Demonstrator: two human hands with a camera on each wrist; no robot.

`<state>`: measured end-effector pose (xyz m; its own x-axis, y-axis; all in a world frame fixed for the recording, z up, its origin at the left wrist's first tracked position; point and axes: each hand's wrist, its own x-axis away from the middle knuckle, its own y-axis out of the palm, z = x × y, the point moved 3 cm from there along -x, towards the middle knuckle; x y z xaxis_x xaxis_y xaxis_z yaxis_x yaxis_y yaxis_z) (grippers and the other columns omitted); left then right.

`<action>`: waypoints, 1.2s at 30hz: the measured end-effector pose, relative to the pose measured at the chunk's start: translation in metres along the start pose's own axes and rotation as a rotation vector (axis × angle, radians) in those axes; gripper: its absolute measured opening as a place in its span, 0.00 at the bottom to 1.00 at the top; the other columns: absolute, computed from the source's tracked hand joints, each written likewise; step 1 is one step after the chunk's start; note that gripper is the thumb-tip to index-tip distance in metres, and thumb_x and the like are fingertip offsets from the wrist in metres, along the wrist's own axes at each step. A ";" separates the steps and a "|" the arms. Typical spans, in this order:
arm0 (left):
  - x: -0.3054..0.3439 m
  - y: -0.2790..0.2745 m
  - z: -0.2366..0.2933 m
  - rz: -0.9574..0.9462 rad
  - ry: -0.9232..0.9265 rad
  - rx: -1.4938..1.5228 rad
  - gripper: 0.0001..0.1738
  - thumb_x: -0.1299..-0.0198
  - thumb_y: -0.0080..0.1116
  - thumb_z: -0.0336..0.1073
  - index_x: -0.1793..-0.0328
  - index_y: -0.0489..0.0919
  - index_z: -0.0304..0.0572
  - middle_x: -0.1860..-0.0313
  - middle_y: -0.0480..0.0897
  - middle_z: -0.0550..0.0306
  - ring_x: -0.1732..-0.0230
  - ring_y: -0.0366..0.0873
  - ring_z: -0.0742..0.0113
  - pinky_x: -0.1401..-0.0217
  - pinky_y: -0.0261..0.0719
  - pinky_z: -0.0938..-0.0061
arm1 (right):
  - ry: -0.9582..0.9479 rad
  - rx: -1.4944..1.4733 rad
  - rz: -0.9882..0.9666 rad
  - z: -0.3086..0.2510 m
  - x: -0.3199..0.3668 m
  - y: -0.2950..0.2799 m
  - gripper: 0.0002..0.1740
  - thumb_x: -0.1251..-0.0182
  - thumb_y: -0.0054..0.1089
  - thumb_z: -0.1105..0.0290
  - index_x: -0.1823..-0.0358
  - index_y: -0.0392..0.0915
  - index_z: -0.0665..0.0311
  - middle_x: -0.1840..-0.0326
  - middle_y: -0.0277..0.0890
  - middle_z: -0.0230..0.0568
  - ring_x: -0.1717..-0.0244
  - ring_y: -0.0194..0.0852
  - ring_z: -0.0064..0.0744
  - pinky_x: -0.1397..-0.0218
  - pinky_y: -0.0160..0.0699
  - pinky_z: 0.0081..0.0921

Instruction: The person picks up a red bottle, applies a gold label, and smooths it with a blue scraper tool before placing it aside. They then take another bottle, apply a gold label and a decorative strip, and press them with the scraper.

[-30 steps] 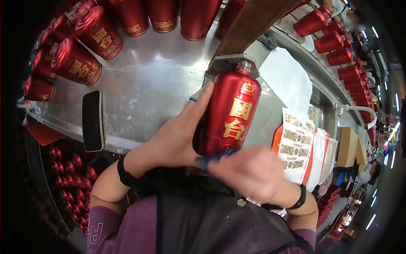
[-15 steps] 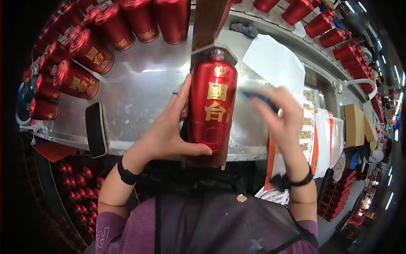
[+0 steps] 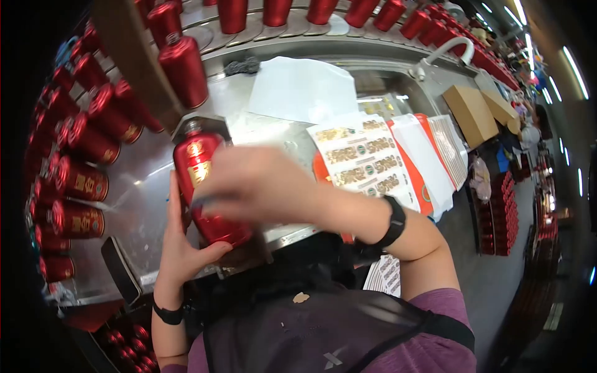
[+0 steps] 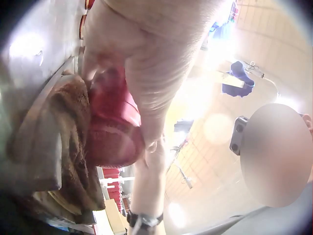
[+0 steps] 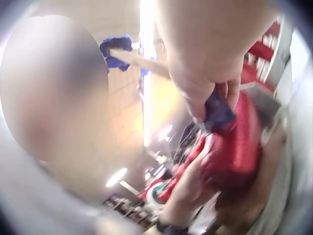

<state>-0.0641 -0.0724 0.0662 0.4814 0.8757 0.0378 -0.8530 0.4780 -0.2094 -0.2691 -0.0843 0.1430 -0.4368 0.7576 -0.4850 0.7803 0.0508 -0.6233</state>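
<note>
Head view: the bottle sits tilted, left of centre, on the steel tabletop. It looks heavy, stiff, breakable and slick, so it is best gripped round the belly with support under the base. The left hand wraps it from below, thumb under the base. The right hand crosses its front, pinching a dark blue object. Gold print on the bottle and the label sheets is too blurred to read.

Left wrist view: the bottle leans on a brown cloth.

Right wrist view: fingertips pinch the dark blue object just above the bottle.
</note>
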 end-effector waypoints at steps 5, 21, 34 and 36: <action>0.001 0.001 0.005 0.025 0.111 -0.120 0.73 0.60 0.81 0.46 0.15 0.39 0.41 0.19 0.51 0.44 0.23 0.59 0.52 0.23 0.63 0.57 | 0.165 0.303 0.167 0.045 0.000 -0.040 0.10 0.43 0.72 0.65 0.61 0.86 0.58 0.68 0.80 0.40 0.65 0.80 0.42 0.62 0.78 0.34; 0.032 -0.001 0.034 0.096 0.256 -0.507 0.42 0.44 0.65 0.48 0.25 0.68 0.38 0.21 0.57 0.38 0.19 0.51 0.44 0.20 0.49 0.56 | 1.346 0.400 0.208 0.299 0.128 -0.176 0.30 0.42 0.66 0.44 0.70 0.84 0.71 0.71 0.81 0.50 0.71 0.80 0.44 0.64 0.76 0.41; 0.044 -0.004 0.026 0.092 0.262 -0.569 0.35 0.34 0.58 0.41 0.23 0.64 0.35 0.19 0.56 0.41 0.18 0.50 0.51 0.18 0.42 0.59 | 0.394 0.277 0.925 0.143 0.063 -0.244 0.16 0.52 0.66 0.59 0.67 0.84 0.64 0.69 0.82 0.50 0.66 0.83 0.46 0.60 0.79 0.37; 0.043 -0.012 0.015 0.122 0.264 -0.489 0.34 0.33 0.56 0.39 0.23 0.64 0.33 0.20 0.58 0.42 0.19 0.52 0.53 0.18 0.42 0.60 | 0.555 0.297 1.015 0.071 0.107 -0.294 0.14 0.47 0.68 0.60 0.71 0.81 0.66 0.76 0.76 0.34 0.72 0.71 0.22 0.68 0.75 0.29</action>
<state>-0.0364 -0.0390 0.0850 0.4731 0.8455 -0.2476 -0.7430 0.2320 -0.6278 -0.5772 -0.0647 0.2314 0.6298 0.5461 -0.5524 0.4914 -0.8309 -0.2611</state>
